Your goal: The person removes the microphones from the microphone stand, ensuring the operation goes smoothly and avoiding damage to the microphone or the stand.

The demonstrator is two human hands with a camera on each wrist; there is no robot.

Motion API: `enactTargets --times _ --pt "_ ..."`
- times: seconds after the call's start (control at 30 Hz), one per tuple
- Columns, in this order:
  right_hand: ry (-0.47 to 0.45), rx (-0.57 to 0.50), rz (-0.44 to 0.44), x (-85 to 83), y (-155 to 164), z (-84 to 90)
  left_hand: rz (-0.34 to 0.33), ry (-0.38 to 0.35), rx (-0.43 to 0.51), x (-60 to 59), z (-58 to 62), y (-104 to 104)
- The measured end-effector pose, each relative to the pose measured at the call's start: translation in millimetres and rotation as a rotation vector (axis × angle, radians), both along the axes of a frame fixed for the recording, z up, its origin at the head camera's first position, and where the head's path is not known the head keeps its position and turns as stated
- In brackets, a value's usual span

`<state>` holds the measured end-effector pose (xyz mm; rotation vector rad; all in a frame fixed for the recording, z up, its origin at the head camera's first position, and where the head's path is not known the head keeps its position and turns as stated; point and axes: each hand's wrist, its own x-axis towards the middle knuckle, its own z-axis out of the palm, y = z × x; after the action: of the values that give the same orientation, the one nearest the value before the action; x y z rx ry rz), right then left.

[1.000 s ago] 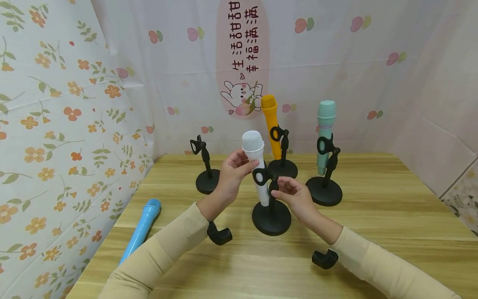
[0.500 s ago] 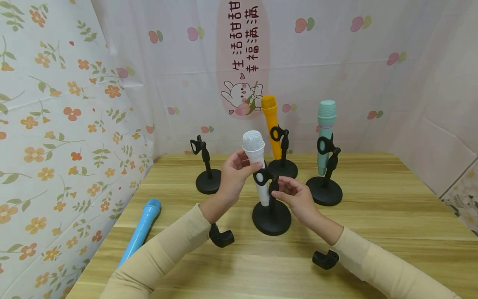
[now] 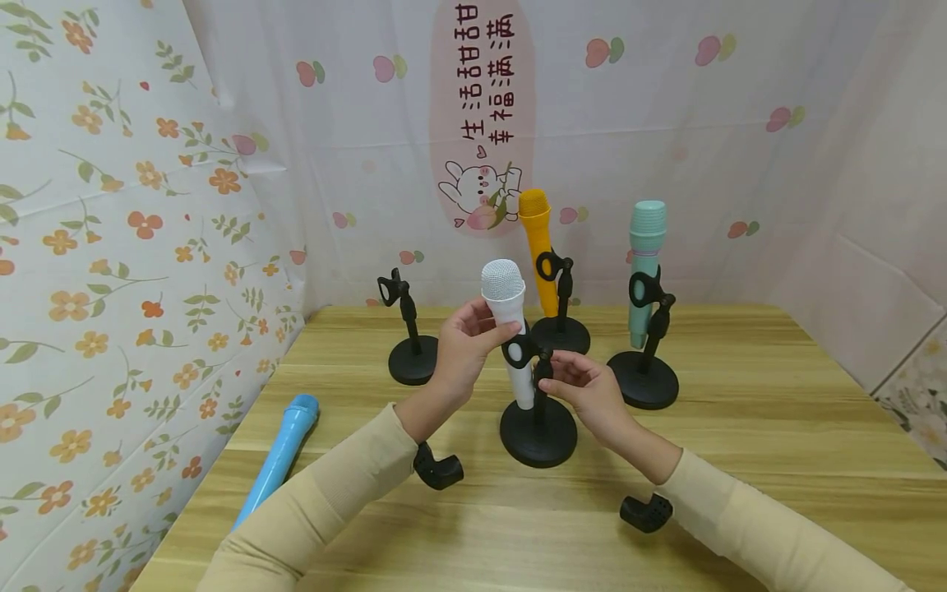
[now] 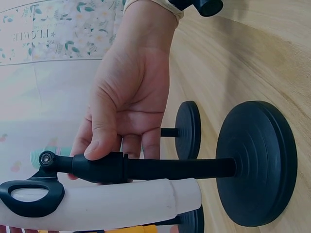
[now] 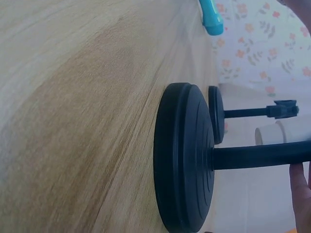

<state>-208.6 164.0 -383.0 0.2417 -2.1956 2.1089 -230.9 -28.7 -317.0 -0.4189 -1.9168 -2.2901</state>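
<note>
The white microphone (image 4: 116, 206) looks smooth plastic, its stand (image 4: 255, 167) matt, the table (image 3: 533, 526) wood, the backdrop (image 3: 340, 173) cloth.

Two columns of Chinese characters stand on the pink oval (image 3: 482, 82) of the back cloth (image 3: 629, 148). Left column, bottom to top: "生活甜甜". Right column, bottom to top: "幸福满满". Left wrist view: lettering (image 4: 35, 36) on the flowered cloth (image 4: 90, 24), not legible.

On my feed I have the front microphone (image 3: 503, 282) in the front stand (image 3: 538, 437), rear stand (image 3: 561, 337) behind, left stand (image 3: 411, 360) behind-left, right stand (image 3: 642, 383) behind-right, loose microphone (image 3: 284, 448) leftmost on the table (image 3: 769, 469).
</note>
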Motion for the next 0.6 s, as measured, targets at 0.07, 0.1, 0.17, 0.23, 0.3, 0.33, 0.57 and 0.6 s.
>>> enactTargets --times 0.07,0.1,0.17,0.23,0.3,0.33,0.57,0.6 --pt "0.003 0.007 0.001 -0.5 0.2 -0.2 0.001 -0.007 -0.005 -0.1 0.0 -0.3" --pt "0.004 0.014 0.001 -0.9 0.3 -0.3 -0.001 -0.009 -0.005 -0.2 -0.2 -0.5" --pt "0.008 0.028 0.003 -1.9 0.9 -0.9 -0.005 -0.009 -0.005 -0.3 -0.6 -0.8" --pt "0.010 0.038 0.007 -2.9 1.4 -1.4 -0.009 -0.006 -0.005 -0.5 -1.0 -1.2" --pt "0.012 0.050 0.011 -3.7 1.7 -1.3 -0.014 -0.003 -0.004 -0.9 -1.3 -1.6" --pt "0.013 0.051 0.014 -4.1 2.0 -1.2 -0.017 -0.002 -0.004 -1.1 -1.2 -1.8" --pt "0.004 0.076 0.011 -5.0 2.1 -1.4 -0.011 -0.003 -0.018 -3.2 -1.6 -3.2" --pt "0.005 0.080 0.010 -5.2 1.8 -2.0 -0.007 -0.002 -0.020 -2.8 -1.3 -3.5"
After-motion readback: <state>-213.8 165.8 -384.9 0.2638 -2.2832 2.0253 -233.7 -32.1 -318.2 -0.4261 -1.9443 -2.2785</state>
